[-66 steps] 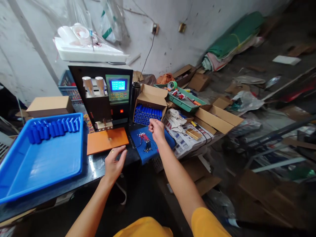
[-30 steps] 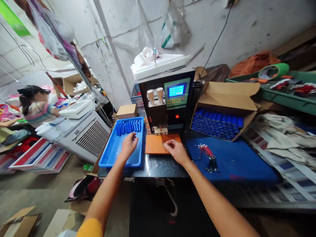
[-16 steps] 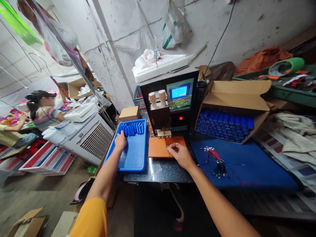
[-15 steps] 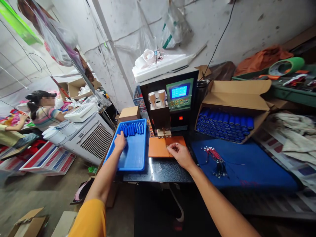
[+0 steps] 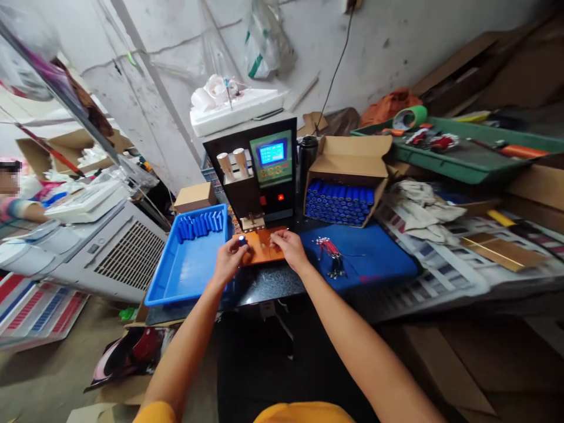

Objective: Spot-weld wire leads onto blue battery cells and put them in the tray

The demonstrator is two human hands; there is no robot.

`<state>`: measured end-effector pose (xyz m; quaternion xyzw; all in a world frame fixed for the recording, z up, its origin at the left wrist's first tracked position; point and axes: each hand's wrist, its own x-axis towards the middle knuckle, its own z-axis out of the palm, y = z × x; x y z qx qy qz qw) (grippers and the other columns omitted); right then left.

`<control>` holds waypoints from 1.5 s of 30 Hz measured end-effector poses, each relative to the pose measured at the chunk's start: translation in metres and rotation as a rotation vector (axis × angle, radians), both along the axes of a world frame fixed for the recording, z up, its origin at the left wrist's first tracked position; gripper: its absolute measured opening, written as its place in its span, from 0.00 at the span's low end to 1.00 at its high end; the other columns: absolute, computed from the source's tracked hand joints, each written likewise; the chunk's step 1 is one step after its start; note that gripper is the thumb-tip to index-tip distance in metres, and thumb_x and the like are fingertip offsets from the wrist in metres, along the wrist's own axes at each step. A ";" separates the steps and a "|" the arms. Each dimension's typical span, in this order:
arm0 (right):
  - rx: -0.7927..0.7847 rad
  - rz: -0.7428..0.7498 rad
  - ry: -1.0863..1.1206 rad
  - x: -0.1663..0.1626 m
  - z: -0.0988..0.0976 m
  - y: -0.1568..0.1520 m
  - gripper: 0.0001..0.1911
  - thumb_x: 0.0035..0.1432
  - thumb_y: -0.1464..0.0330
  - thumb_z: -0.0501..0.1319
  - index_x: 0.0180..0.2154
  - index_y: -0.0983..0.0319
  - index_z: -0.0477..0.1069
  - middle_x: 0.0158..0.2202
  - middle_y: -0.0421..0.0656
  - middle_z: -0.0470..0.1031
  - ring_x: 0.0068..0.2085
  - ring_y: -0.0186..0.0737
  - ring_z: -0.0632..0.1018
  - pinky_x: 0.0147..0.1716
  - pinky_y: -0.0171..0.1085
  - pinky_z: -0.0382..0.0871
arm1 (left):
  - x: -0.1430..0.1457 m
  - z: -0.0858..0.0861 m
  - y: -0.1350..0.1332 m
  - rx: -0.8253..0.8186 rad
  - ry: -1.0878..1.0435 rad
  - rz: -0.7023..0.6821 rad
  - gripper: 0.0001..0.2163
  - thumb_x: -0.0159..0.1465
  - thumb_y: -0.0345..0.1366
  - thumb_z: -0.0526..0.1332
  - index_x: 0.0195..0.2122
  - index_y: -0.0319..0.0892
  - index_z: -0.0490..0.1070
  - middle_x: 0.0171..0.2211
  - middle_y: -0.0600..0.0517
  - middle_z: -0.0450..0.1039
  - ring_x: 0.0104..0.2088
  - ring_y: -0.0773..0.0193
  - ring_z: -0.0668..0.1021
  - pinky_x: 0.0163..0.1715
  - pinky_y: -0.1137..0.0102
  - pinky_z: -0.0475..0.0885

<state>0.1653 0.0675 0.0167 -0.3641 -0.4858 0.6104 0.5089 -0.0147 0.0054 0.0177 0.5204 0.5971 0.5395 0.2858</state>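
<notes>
My left hand (image 5: 230,258) is closed around a blue battery cell (image 5: 242,239) and holds it upright over the orange plate (image 5: 264,254) of the spot welder (image 5: 258,170). My right hand (image 5: 286,248) is pinched over the same plate, just right of the cell, on something too small to make out. The welder's pins hang just above both hands. A blue tray (image 5: 185,264) with a row of blue cells (image 5: 200,226) lies to the left. A bundle of red and black wires (image 5: 330,254) rests on a blue mat (image 5: 365,255) to the right.
An open cardboard box (image 5: 343,176) full of blue cells stands behind the mat. A green tray (image 5: 462,158) of tools, rags and printed sheets fill the right side. A white cooler unit (image 5: 101,247) and a person's arm (image 5: 22,205) are at the left.
My left hand left the blue tray with a cell and came to the orange plate. My right hand stayed at the plate. The view shifted right and down.
</notes>
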 end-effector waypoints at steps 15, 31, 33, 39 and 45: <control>0.048 -0.087 -0.064 -0.011 -0.001 0.003 0.11 0.47 0.60 0.63 0.26 0.61 0.69 0.23 0.41 0.75 0.27 0.37 0.75 0.28 0.34 0.69 | 0.041 -0.003 0.015 0.025 0.069 -0.061 0.13 0.58 0.41 0.61 0.39 0.39 0.77 0.33 0.50 0.80 0.32 0.63 0.78 0.35 0.71 0.73; 0.167 -0.027 -0.186 -0.021 0.009 0.006 0.06 0.51 0.66 0.60 0.28 0.62 0.73 0.30 0.43 0.79 0.34 0.41 0.78 0.37 0.37 0.70 | 0.043 -0.008 0.015 0.045 0.037 -0.021 0.14 0.58 0.40 0.61 0.42 0.40 0.78 0.34 0.51 0.80 0.33 0.63 0.79 0.36 0.71 0.74; 0.186 -0.024 -0.206 -0.021 0.009 0.006 0.07 0.52 0.65 0.60 0.28 0.62 0.73 0.30 0.44 0.79 0.34 0.41 0.78 0.37 0.37 0.70 | 0.043 -0.008 0.014 0.041 0.044 -0.020 0.14 0.58 0.40 0.61 0.42 0.40 0.78 0.33 0.51 0.80 0.32 0.64 0.79 0.36 0.71 0.74; 0.213 -0.015 -0.249 -0.021 0.010 0.007 0.08 0.53 0.64 0.61 0.28 0.61 0.74 0.30 0.43 0.80 0.33 0.41 0.78 0.35 0.36 0.70 | 0.044 -0.007 0.015 0.030 0.029 -0.002 0.13 0.58 0.40 0.61 0.39 0.40 0.78 0.31 0.51 0.80 0.31 0.64 0.79 0.34 0.72 0.74; 0.222 0.000 -0.247 -0.021 0.009 0.009 0.09 0.54 0.63 0.61 0.29 0.62 0.74 0.31 0.43 0.80 0.34 0.41 0.78 0.36 0.36 0.70 | 0.045 -0.005 0.014 0.032 0.032 -0.008 0.12 0.58 0.40 0.61 0.39 0.39 0.78 0.30 0.51 0.79 0.30 0.64 0.78 0.32 0.72 0.73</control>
